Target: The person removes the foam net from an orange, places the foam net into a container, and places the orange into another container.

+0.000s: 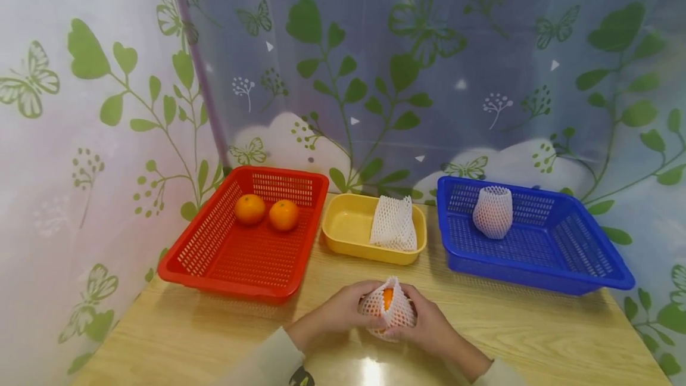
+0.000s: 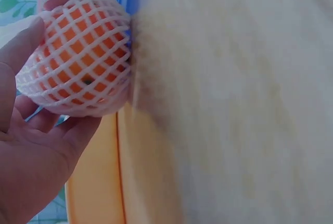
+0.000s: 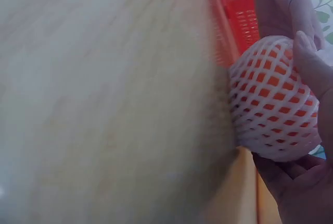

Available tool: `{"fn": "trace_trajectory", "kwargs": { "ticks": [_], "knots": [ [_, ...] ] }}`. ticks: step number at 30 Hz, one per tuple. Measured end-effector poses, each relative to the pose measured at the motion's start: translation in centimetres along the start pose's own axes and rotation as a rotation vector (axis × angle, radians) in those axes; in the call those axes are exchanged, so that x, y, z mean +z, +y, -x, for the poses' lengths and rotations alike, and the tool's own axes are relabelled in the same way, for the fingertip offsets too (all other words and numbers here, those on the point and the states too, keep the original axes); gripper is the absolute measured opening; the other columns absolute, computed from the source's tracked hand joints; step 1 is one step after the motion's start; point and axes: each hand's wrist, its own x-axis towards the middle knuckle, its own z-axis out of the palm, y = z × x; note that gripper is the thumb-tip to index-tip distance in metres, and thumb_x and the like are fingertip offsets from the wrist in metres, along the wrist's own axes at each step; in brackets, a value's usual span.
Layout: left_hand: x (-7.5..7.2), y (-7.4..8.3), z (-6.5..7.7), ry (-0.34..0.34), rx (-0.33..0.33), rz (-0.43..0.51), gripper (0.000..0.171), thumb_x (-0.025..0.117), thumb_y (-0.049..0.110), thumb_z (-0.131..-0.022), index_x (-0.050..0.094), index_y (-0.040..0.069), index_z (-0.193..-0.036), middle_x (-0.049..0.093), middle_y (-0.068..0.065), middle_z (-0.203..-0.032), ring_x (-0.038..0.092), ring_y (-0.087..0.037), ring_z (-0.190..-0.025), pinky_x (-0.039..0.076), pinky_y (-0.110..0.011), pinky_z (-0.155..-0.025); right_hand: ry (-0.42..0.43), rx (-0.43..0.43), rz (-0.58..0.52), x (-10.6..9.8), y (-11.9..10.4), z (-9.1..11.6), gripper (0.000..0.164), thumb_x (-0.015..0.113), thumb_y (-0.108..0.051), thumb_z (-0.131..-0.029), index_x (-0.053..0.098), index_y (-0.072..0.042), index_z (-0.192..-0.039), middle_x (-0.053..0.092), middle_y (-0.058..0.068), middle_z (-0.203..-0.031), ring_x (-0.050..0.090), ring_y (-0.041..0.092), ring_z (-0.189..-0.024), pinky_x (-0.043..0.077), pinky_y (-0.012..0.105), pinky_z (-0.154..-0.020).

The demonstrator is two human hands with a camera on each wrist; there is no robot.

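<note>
Only in left-wrist view does the orange (image 1: 387,298) show a dark spot (image 2: 88,81); left hand (image 1: 345,307) and right hand (image 1: 430,321) grip its white foam net (image 1: 402,314).

pale sleeves (image 1: 262,361), a dark patch (image 1: 302,377) (with yellowish marking) by the left cuff (image 1: 286,347)

matt foam net (image 1: 402,314), glossy wd. table (image 1: 214,338), plas. tray (image 1: 364,250)

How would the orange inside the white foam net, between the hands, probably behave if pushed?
The orange might roll, since it looks round. The white foam net may cushion it, as mesh surrounds most of the orange, and its projecting open end could make rolling uneven.
</note>
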Motion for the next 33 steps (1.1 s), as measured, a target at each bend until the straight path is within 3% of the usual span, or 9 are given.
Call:
{"fn": "trace_trajectory", "kwargs": {
  "ticks": [7, 12, 17, 21, 27, 33],
  "knots": [
    [0.7, -0.4, -0.1, 0.006, 0.034, -0.019, 0.062, 0.08, 0.03, -0.081, 0.055, 0.018, -0.137, 0.061, 0.005, -0.128, 0.054, -0.007, -0.114, 0.043, -0.028, -0.101, 0.013, -0.008, 0.026, 0.2, 0.1, 0.6, 0.083, 0.084, -0.038, -0.074, 0.042, -0.009, -0.138, 0.062, 0.008, -0.12, 0.059, 0.019, -0.103, 0.05, 0.027, -0.082],
    [0.6, -0.3, -0.2, 0.009, 0.033, -0.054, 0.063, 0.08, 0.032, -0.081, 0.054, 0.017, -0.137, 0.059, 0.004, -0.131, 0.054, -0.007, -0.115, 0.042, -0.028, -0.101, -0.01, 0.011, -0.003, -0.2, 0.3, 0.6, 0.089, 0.084, -0.037, -0.074, 0.036, -0.009, -0.144, 0.058, 0.011, -0.129, 0.058, 0.021, -0.108, 0.049, 0.028, -0.086],
    [0.5, -0.1, -0.3, 0.003, 0.035, -0.045, 0.062, 0.079, 0.032, -0.082, 0.054, 0.018, -0.137, 0.06, 0.005, -0.129, 0.055, -0.007, -0.113, 0.044, -0.028, -0.1, -0.011, 0.042, -0.107, -0.5, 0.4, 0.5, 0.082, 0.077, -0.027, -0.084, 0.031, -0.009, -0.15, 0.047, 0.016, -0.143, 0.049, 0.035, -0.125, 0.046, 0.044, -0.098],
    [0.3, -0.1, -0.2, 0.005, 0.014, -0.031, 0.062, 0.079, 0.031, -0.082, 0.055, 0.018, -0.137, 0.061, 0.003, -0.128, 0.055, -0.008, -0.114, 0.043, -0.028, -0.1, 0.039, 0.035, -0.131, -0.3, 0.2, 0.4, 0.064, 0.07, -0.024, -0.091, 0.042, -0.005, -0.145, 0.049, 0.017, -0.142, 0.043, 0.04, -0.131, 0.039, 0.056, -0.104],
    [-0.1, 0.1, 0.2, 0.0, -0.018, 0.009, 0.06, 0.078, 0.029, -0.084, 0.054, 0.016, -0.138, 0.058, 0.001, -0.132, 0.054, -0.012, -0.119, 0.044, -0.029, -0.1, 0.156, 0.039, -0.124, 0.3, 0.1, 0.4, 0.048, 0.073, -0.022, -0.087, 0.06, -0.006, -0.131, 0.061, 0.009, -0.132, 0.051, 0.03, -0.125, 0.039, 0.052, -0.105],
    [-0.5, 0.5, 0.1, -0.015, -0.029, 0.092, 0.065, 0.073, 0.025, -0.088, 0.044, 0.013, -0.145, 0.048, -0.005, -0.145, 0.049, -0.02, -0.128, 0.045, -0.03, -0.101, 0.272, -0.016, -0.164, 0.6, -0.2, 0.3, 0.029, 0.074, -0.018, -0.086, 0.073, -0.008, -0.113, 0.065, 0.005, -0.126, 0.057, 0.02, -0.12, 0.045, 0.032, -0.1]
  ]
}}
